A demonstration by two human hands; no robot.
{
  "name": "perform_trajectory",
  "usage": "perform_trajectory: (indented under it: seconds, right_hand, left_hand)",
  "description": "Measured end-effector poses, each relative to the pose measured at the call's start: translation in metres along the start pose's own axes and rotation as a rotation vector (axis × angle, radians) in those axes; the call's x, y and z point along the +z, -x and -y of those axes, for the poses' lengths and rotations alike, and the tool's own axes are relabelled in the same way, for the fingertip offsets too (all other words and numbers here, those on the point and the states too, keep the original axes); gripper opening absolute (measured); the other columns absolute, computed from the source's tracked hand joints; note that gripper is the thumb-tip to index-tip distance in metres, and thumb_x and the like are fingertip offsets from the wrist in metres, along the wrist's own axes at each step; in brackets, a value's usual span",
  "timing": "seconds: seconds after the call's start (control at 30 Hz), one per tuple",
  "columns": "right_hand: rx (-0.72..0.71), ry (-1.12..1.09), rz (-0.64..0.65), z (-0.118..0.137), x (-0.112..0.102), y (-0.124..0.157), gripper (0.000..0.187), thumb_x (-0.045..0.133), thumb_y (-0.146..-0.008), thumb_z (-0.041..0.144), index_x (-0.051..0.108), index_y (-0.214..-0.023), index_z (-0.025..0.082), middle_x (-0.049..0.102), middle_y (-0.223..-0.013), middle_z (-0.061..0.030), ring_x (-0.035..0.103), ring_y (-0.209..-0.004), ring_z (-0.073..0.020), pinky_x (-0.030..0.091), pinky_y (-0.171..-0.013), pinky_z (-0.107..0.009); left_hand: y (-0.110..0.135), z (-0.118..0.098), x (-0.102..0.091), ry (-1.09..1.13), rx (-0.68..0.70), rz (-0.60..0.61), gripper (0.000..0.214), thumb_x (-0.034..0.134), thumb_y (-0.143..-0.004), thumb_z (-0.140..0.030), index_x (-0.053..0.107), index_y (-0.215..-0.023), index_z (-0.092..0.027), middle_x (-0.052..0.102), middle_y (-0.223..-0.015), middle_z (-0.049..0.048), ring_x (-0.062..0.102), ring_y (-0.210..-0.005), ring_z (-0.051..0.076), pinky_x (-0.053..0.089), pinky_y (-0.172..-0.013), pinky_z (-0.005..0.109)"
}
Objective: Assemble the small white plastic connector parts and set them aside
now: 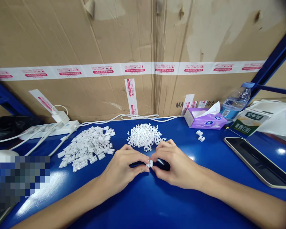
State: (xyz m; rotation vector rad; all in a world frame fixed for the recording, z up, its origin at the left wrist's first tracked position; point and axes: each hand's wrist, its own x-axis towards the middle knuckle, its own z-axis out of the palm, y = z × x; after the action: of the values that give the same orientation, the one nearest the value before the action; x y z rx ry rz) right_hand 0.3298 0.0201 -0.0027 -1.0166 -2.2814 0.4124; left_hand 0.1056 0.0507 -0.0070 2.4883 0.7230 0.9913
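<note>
Near the middle of the blue table, my left hand (125, 163) and my right hand (173, 163) meet fingertip to fingertip. Between them is a small white plastic piece (149, 163), pinched by thumb and fingers from both sides. Something dark and glossy shows inside the curl of my right hand; I cannot tell what it is. Just beyond the hands lies a heap of tiny white plastic parts (145, 135). To the left spreads a larger pile of white rectangular plastic pieces (88, 146). A few white pieces (200, 136) sit apart at the right.
A white power strip (72, 125) with cables lies at the back left. Along the back right stand a purple tissue pack (205, 122), a water bottle (235, 100) and a green-and-white carton (250, 119). A phone (259, 162) lies at right. Cardboard (105, 38) walls the back.
</note>
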Motion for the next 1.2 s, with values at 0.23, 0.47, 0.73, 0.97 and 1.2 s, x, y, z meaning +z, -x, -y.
perform_trajectory:
  seconds: [0.23,0.47,0.73,0.97,1.2]
  right_hand:
    - [-0.053,0.057,0.001,0.0013,0.0007,0.0015,0.016,0.065,-0.085,0.019,0.074,-0.098,0.021,0.067,-0.075,-0.0008,0.057,-0.085,-0.0197,0.032,-0.083,-0.037]
    - [-0.042,0.052,-0.003,0.0016,0.0006,0.0006,0.016,0.065,-0.085,0.020,0.074,-0.098,0.020,0.069,-0.075,-0.0014,0.057,-0.085,-0.0201,0.033,-0.083,-0.037]
    - [-0.040,0.055,-0.021,0.0007,0.0003,0.0019,0.014,0.063,-0.087,0.022,0.074,-0.096,0.019,0.069,-0.075,-0.0012,0.057,-0.083,-0.0197,0.033,-0.082,-0.038]
    - [-0.036,0.048,-0.023,0.0008,0.0005,0.0007,0.015,0.063,-0.086,0.022,0.074,-0.096,0.020,0.070,-0.075,-0.0017,0.058,-0.084,-0.0202,0.033,-0.082,-0.038]
    - [-0.041,0.041,-0.035,0.0020,0.0000,0.0009,0.016,0.063,-0.086,0.020,0.073,-0.098,0.019,0.071,-0.078,-0.0031,0.059,-0.084,-0.0212,0.035,-0.083,-0.039]
  left_hand:
    - [-0.0019,-0.0033,-0.0004,0.005,0.019,0.036,0.017,0.080,-0.084,-0.012,0.072,-0.081,-0.026,0.078,-0.082,-0.0112,0.075,-0.085,0.014,0.040,-0.081,0.032]
    - [-0.0015,-0.0040,-0.0010,-0.002,0.061,0.022,0.015,0.080,-0.084,-0.012,0.071,-0.083,-0.024,0.078,-0.083,-0.0099,0.074,-0.081,0.013,0.040,-0.080,0.031]
    - [-0.0009,-0.0021,-0.0003,-0.001,0.072,-0.010,0.015,0.080,-0.084,-0.013,0.070,-0.082,-0.023,0.078,-0.083,-0.0088,0.075,-0.082,0.014,0.041,-0.082,0.031]
    - [0.0002,-0.0019,0.0006,-0.016,0.063,0.012,0.013,0.078,-0.087,-0.015,0.069,-0.083,-0.024,0.078,-0.085,-0.0077,0.075,-0.082,0.015,0.042,-0.082,0.032]
    - [-0.0009,-0.0053,-0.0011,0.008,-0.024,0.072,0.010,0.078,-0.084,-0.018,0.071,-0.082,-0.024,0.078,-0.101,-0.0011,0.072,-0.092,0.020,0.047,-0.085,0.035]
